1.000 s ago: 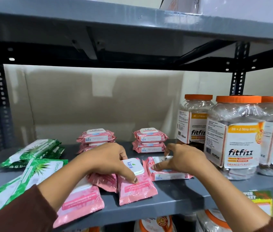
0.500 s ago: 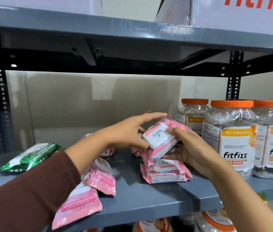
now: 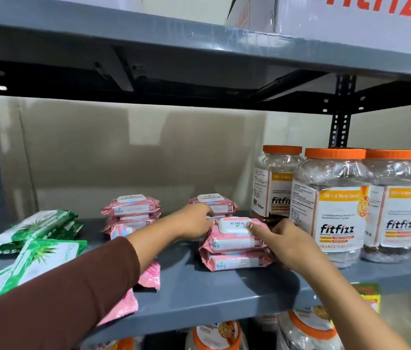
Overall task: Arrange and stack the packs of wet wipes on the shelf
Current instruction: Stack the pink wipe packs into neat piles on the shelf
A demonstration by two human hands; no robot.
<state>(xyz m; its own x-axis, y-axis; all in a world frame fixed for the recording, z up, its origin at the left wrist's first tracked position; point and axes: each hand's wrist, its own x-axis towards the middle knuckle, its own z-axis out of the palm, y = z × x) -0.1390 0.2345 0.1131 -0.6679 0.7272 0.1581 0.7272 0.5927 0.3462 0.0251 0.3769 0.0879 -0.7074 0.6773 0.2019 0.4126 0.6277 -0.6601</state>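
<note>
A pink wet-wipe pack (image 3: 234, 236) with a white lid lies on top of a second pink pack (image 3: 234, 261) near the front of the grey shelf (image 3: 212, 294). My left hand (image 3: 194, 222) touches the top pack's left end. My right hand (image 3: 282, 238) rests on its right end, index finger on the lid. Behind stand two more pink stacks, one at the back middle (image 3: 132, 208) and one behind my left hand (image 3: 218, 202). Loose pink packs (image 3: 150, 275) lie partly hidden under my left arm.
Green wet-wipe packs (image 3: 35, 228) lie at the shelf's left. Three clear jars with orange lids (image 3: 333, 203) stand close on the right. An upper shelf (image 3: 199, 44) hangs overhead, and more jars (image 3: 214, 334) sit on the shelf below.
Both hands lifted a pink pack off the shelf, carried it right and set it down on the front pack, making a stack of two.
</note>
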